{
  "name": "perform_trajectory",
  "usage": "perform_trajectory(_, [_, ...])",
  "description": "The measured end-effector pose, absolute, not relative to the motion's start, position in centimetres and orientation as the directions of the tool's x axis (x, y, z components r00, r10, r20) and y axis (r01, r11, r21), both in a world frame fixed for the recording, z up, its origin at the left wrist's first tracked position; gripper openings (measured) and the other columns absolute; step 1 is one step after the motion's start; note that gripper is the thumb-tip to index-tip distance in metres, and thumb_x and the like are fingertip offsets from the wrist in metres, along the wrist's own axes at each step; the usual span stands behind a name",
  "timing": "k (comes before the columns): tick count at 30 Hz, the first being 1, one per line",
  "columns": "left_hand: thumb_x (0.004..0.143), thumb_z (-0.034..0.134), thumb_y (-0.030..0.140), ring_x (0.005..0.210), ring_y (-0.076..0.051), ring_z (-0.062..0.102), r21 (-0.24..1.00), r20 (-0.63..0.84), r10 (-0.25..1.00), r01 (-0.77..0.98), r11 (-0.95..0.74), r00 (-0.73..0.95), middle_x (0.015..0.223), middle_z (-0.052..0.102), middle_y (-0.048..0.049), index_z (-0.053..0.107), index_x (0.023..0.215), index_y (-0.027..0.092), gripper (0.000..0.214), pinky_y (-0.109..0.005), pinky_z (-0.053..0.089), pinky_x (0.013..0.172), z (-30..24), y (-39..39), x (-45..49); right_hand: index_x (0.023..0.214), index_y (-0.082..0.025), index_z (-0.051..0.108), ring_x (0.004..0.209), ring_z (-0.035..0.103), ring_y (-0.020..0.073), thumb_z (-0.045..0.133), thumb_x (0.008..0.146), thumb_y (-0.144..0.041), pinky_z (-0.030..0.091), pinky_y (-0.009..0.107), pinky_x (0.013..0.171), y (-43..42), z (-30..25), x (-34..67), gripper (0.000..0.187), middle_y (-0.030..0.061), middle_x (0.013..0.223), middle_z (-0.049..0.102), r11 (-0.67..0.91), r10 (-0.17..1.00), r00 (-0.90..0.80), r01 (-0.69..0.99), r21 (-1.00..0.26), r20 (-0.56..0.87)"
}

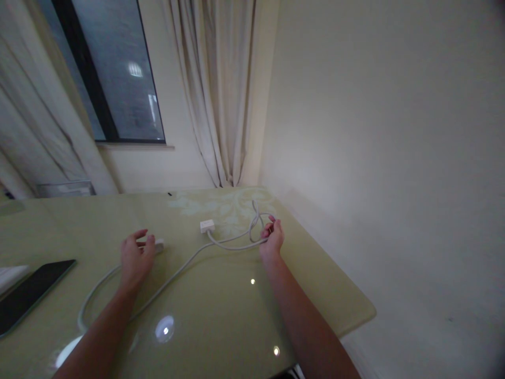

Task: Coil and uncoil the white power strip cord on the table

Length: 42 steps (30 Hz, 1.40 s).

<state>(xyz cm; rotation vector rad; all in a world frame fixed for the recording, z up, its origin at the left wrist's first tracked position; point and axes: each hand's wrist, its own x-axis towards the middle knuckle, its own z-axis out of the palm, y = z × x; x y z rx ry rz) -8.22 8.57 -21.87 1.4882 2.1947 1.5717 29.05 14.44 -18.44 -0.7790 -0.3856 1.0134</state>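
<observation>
A long white cable (189, 261) runs in loose curves over the glossy table. My right hand (272, 239) is closed around part of it near the right edge, with a loop of cable beyond the fingers. At one end, a boxy white connector (207, 226) rests on the table between my hands. My left hand (137, 258) is over another white plug (159, 245), fingers bent but apart. Part of this plug is hidden behind the thumb, and I cannot tell whether the fingers touch it.
The pale green table (221, 326) ends at a wall (374, 184) on the right. A dark flat slab (35, 292) and a white object (12, 276) lie at the left. Near the back edge is a small black item (170, 194). Curtains (221, 95) hang behind.
</observation>
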Motion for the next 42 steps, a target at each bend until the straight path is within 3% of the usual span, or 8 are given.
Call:
perform_trajectory(6, [0.092, 0.049, 0.055, 0.097, -0.032, 0.07, 0.663, 0.478, 0.798, 0.746, -0.054, -0.367, 0.112, 0.072, -0.017, 0.067, 0.116, 0.015, 0.05, -0.054, 0.057, 0.095, -22.2, 8.5, -5.8, 0.102, -0.021, 0.062, 0.041, 0.033, 0.0078, 0.066, 0.092, -0.062, 0.026, 0.024, 0.046, 13.8, -18.3, 27.6, 0.042, -0.0114, 0.056, 0.047, 0.233, 0.927, 0.372, -0.662, -0.712, -0.043])
perform_trajectory(13, [0.103, 0.04, 0.065, 0.119, -0.032, 0.072, 0.8, 0.367, 0.929, 0.526, -0.29, -0.045, 0.126, 0.077, -0.0145, 0.071, 0.124, 0.02, 0.059, -0.054, 0.052, 0.111, -22.0, 6.5, 3.3, 0.105, -0.023, 0.065, 0.047, 0.038, 0.0089, 0.078, 0.08, -0.063, 0.027, 0.024, 0.045, 11.1, -18.0, 23.9, 0.049, -0.0083, 0.062, 0.053, 0.182, 0.979, 0.19, -0.67, -0.72, 0.071])
perform_trajectory(17, [0.107, 0.042, 0.061, 0.142, -0.031, 0.06, 0.842, 0.421, 0.9, 0.416, -0.344, -0.109, 0.149, 0.066, -0.0167, 0.061, 0.145, 0.02, 0.059, -0.054, 0.042, 0.122, -21.8, 5.8, 5.6, 0.106, -0.023, 0.065, 0.049, 0.043, 0.0101, 0.075, 0.085, -0.065, 0.03, 0.023, 0.046, 8.5, -18.0, 21.5, 0.047, -0.0063, 0.062, 0.056, 0.13, 0.985, -0.015, -0.596, -0.792, 0.173])
perform_trajectory(21, [0.105, 0.048, 0.063, 0.14, -0.028, 0.061, 0.904, 0.399, 0.899, 0.241, -0.352, -0.182, 0.15, 0.065, -0.0145, 0.057, 0.147, 0.023, 0.059, -0.051, 0.042, 0.122, -20.7, 5.4, 5.1, 0.109, -0.022, 0.066, 0.049, 0.046, 0.0109, 0.066, 0.093, -0.065, 0.034, 0.024, 0.048, 6.2, -18.0, 20.5, 0.046, -0.0054, 0.063, 0.058, 0.155, 0.943, -0.206, -0.426, -0.891, 0.262])
perform_trajectory(28, [0.091, 0.068, 0.068, 0.095, -0.023, 0.074, 0.923, 0.3, 0.851, -0.096, -0.374, -0.432, 0.109, 0.074, -0.0075, 0.062, 0.115, 0.021, 0.054, -0.042, 0.06, 0.092, -19.1, 5.7, 4.1, 0.118, -0.021, 0.068, 0.051, 0.046, 0.0113, 0.053, 0.104, -0.061, 0.038, 0.026, 0.054, 4.4, -18.5, 20.2, 0.045, -0.0056, 0.064, 0.057, 0.291, 0.842, -0.426, -0.157, -0.944, 0.331])
perform_trajectory(32, [0.091, 0.071, 0.062, 0.082, -0.019, 0.073, 0.92, 0.377, 0.849, 0.04, -0.391, -0.371, 0.097, 0.073, -0.0042, 0.064, 0.114, 0.02, 0.049, -0.036, 0.061, 0.081, -19.2, 5.5, 4.3, 0.115, -0.023, 0.069, 0.055, 0.048, 0.0125, 0.05, 0.106, -0.055, 0.038, 0.026, 0.06, 4.8, -19.1, 20.0, 0.038, -0.0057, 0.063, 0.057, 0.345, 0.864, -0.371, -0.06, -0.937, 0.341])
perform_trajectory(36, [0.101, 0.061, 0.054, 0.083, -0.023, 0.076, 0.858, 0.472, 0.87, 0.303, -0.415, -0.145, 0.097, 0.077, -0.0076, 0.065, 0.124, 0.021, 0.041, -0.036, 0.062, 0.074, -19.8, 4.6, 5.3, 0.09, -0.023, 0.059, 0.053, 0.046, 0.0122, 0.054, 0.101, -0.063, 0.037, 0.026, 0.055, 6.2, -19.7, 20.0, 0.042, -0.0064, 0.06, 0.053, 0.252, 0.932, -0.224, -0.17, -0.953, 0.286])
perform_trajectory(42, [0.108, 0.047, 0.028, 0.094, -0.021, 0.075, 0.449, 0.641, 0.73, 0.655, -0.607, 0.237, 0.107, 0.078, -0.0073, 0.074, 0.128, 0.027, 0.033, -0.034, 0.06, 0.087, -20.6, 3.8, 5.7, 0.094, -0.025, 0.055, 0.048, 0.042, 0.0105, 0.063, 0.09, -0.072, 0.031, 0.023, 0.047, 7.4, -20.2, 20.0, 0.048, -0.0091, 0.058, 0.049, 0.052, 0.974, -0.192, -0.331, -0.942, 0.121])
